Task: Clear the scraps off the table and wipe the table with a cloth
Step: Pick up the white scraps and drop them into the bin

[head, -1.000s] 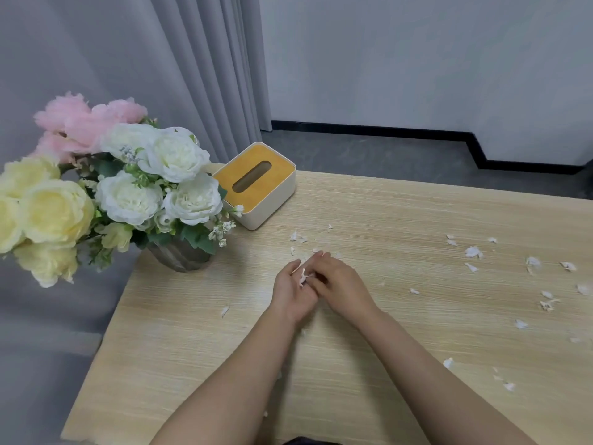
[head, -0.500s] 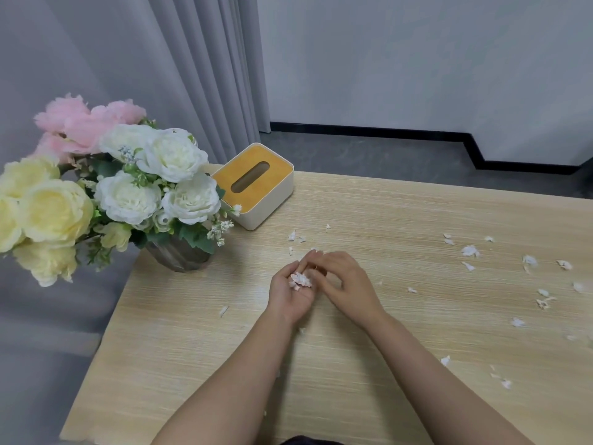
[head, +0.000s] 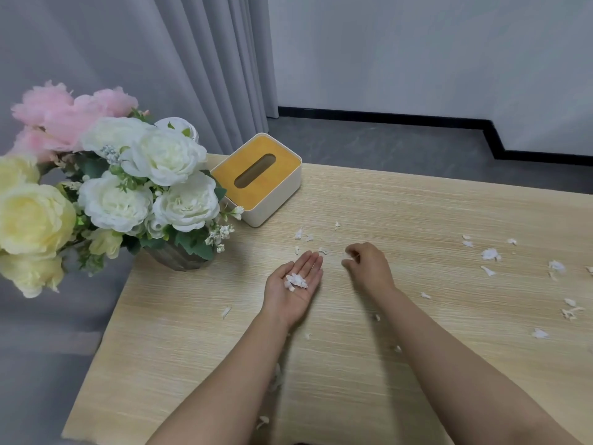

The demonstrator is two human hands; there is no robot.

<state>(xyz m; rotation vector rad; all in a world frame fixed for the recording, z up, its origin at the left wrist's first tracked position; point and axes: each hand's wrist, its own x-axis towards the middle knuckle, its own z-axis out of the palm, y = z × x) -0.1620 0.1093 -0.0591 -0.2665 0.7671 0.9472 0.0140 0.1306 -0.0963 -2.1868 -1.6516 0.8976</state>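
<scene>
Bench (head: pixel 417 364): pale wood-grain top, filling the lower and middle frame; its far edge runs across the middle right, its left edge slants down toward the lower left corner.

Room: grey floor (head: pixel 369 142) beyond the far edge, white wall (head: pixel 417 49) with a black skirting strip, grey curtain (head: pixel 179 59) in the upper left.

Flower arrangement (head: pixel 106 191): pink, white and cream blooms in a dark vase, at the bench's left edge, middle left of the frame.

Tissue box (head: pixel 260 179): white body, yellow top with a slot, just right of the flowers near the far edge.

Scraps (head: pixel 490 254): small white bits, densest at the middle right; a few lie just beyond the fingertips at centre, one sits left of the left wrist, and some lie along the forearms toward the bottom edge.

Left hand (head: pixel 293 289): centre frame, palm up, flat and released, with a small heap of gathered scraps (head: pixel 296 281) lying on the palm.

Right hand (head: pixel 369 268): just right of the left, apart from it, knuckles up, fingers curled loosely; whether it grasps anything cannot be told.

Open room: bare bench between the forearms, and a wide strip along the far edge to the upper right.
</scene>
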